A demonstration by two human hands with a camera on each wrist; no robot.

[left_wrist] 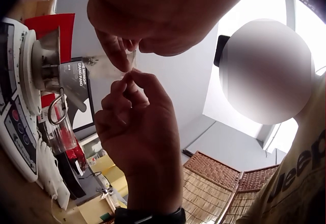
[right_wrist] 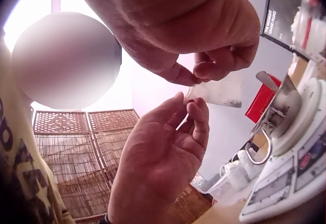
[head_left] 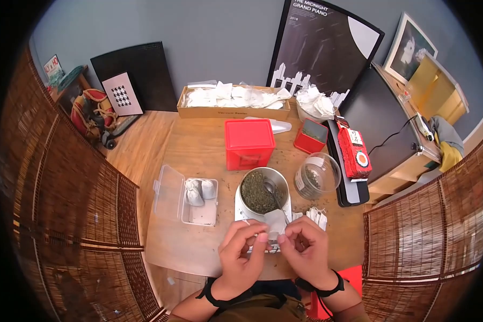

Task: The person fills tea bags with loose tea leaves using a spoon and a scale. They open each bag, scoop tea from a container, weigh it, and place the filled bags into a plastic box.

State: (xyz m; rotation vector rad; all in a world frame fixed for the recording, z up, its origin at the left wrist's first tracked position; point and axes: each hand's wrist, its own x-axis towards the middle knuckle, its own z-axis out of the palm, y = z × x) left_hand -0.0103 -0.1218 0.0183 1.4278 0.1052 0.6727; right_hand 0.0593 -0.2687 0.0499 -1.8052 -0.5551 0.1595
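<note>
Both hands hold a small white mesh bag (head_left: 275,221) by its top edge, in front of a metal bowl (head_left: 248,208) of dried green leaves on a white scale. The left hand (head_left: 242,257) pinches one side between thumb and forefinger; the right hand (head_left: 307,251) pinches the other. In the right wrist view the bag (right_wrist: 221,91) shows dark bits at its far end, with the left hand (right_wrist: 163,157) and right hand (right_wrist: 204,25) close together. A spoon (head_left: 272,189) leans in the bowl.
An open clear box (head_left: 200,221) with filled bags stands left. Behind are a red tin (head_left: 249,140) and a carton (head_left: 233,111) of white bags. Right are a clear jar (head_left: 327,174), a smaller red tin (head_left: 310,140), a red packet (head_left: 354,155) and more white bags (head_left: 317,217).
</note>
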